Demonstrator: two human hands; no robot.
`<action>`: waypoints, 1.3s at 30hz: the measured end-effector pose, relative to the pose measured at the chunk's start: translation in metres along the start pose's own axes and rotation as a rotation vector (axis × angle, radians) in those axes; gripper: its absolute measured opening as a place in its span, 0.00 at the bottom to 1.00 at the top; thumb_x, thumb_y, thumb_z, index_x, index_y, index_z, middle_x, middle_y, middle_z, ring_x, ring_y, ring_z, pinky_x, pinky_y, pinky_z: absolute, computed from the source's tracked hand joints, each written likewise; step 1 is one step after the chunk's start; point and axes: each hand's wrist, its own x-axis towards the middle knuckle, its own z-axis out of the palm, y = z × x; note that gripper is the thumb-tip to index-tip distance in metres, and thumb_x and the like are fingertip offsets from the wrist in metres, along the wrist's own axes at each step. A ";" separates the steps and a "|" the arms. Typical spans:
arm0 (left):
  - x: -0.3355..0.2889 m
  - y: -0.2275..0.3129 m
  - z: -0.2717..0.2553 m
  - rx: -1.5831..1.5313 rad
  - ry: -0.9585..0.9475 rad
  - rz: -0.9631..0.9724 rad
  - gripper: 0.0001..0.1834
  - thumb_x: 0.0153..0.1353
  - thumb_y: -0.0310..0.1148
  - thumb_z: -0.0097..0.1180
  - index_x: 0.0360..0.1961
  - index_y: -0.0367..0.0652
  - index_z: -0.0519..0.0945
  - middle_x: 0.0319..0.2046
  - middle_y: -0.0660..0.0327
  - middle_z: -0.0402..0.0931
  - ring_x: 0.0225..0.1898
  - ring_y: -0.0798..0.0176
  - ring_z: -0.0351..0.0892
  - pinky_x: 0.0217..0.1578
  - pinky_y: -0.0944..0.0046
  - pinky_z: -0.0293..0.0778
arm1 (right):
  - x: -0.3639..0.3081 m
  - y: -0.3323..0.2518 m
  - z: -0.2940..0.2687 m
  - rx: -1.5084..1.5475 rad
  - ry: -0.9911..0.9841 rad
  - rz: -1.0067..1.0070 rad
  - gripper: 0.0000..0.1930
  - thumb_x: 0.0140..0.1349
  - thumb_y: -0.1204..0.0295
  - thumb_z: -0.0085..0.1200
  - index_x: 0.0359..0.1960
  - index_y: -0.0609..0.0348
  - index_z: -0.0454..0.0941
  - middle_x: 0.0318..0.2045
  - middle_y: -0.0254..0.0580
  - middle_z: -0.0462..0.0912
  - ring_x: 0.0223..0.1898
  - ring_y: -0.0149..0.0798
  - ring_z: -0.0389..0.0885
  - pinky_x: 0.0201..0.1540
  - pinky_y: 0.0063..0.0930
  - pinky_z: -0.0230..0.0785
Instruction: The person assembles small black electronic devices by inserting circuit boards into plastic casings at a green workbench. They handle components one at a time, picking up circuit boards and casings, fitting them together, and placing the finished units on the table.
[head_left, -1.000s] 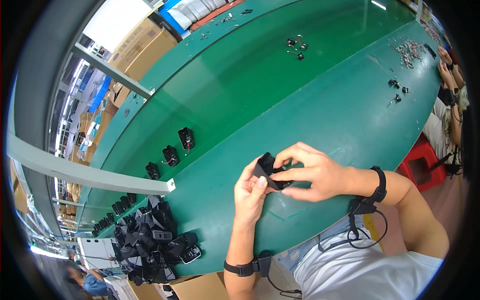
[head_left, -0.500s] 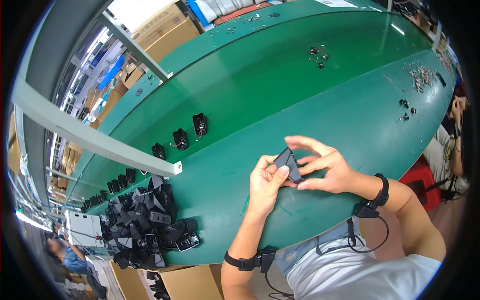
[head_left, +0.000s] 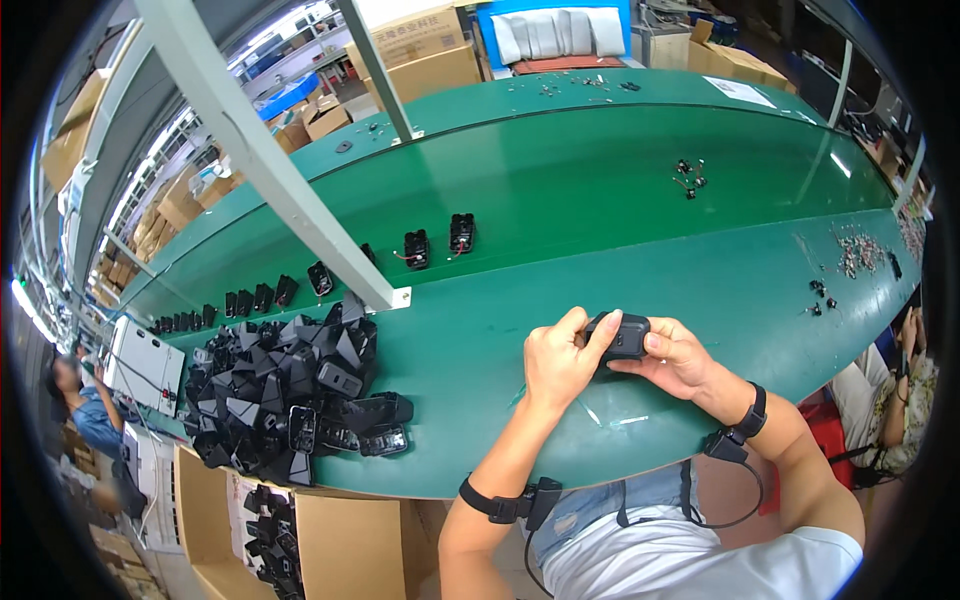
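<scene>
A black plastic housing [head_left: 629,338] is held above the green table, gripped from both sides. My left hand [head_left: 560,368] has its fingers curled round the left end, with the thumb pressed on top. On the other end, my right hand [head_left: 682,362] pinches it between thumb and fingers. The underside of the housing is hidden. Thin clear greenish strips [head_left: 592,415] lie on the table just below my hands. To the left stands a big heap of black plastic housings [head_left: 262,385], some showing their hollow insides.
Open black housings with wires [head_left: 461,233] stand in a row along the sunken green strip [head_left: 560,170]. A grey metal post [head_left: 260,150] rises from the table at left. Small parts [head_left: 860,255] lie at far right, near another person. A cardboard box [head_left: 350,545] stands below the heap.
The housing has been turned so that a flat, rounded face shows instead of its angled side. Both hands have regrasped it, the right fingers closing in. The view has swung left and up.
</scene>
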 end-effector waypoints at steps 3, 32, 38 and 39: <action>-0.002 0.000 0.002 -0.036 -0.019 -0.035 0.29 0.64 0.47 0.63 0.14 0.41 0.67 0.06 0.63 0.67 0.10 0.72 0.73 0.11 0.70 0.63 | -0.001 0.001 0.001 0.007 -0.031 0.000 0.18 0.65 0.63 0.60 0.51 0.62 0.78 0.52 0.43 0.80 0.57 0.39 0.77 0.63 0.44 0.70; -0.149 -0.034 -0.157 1.231 0.365 -0.134 0.37 0.48 0.39 0.72 0.59 0.40 0.72 0.65 0.41 0.60 0.67 0.33 0.58 0.62 0.36 0.61 | 0.238 -0.016 -0.025 -1.995 -0.017 -0.383 0.21 0.51 0.46 0.64 0.34 0.50 0.87 0.58 0.45 0.72 0.58 0.51 0.69 0.58 0.48 0.66; -0.144 -0.034 -0.146 1.155 0.459 -0.058 0.25 0.50 0.45 0.71 0.44 0.42 0.78 0.61 0.43 0.65 0.63 0.31 0.59 0.64 0.29 0.53 | 0.195 -0.081 -0.117 -2.074 0.381 -0.723 0.31 0.51 0.43 0.63 0.50 0.52 0.82 0.63 0.53 0.67 0.64 0.59 0.63 0.62 0.51 0.65; -0.144 -0.033 -0.146 1.151 0.466 -0.058 0.24 0.51 0.44 0.70 0.44 0.42 0.78 0.61 0.43 0.65 0.63 0.31 0.59 0.64 0.29 0.53 | 0.183 -0.100 -0.131 -2.101 0.543 -0.625 0.34 0.50 0.43 0.64 0.54 0.52 0.78 0.64 0.54 0.65 0.64 0.61 0.62 0.62 0.53 0.64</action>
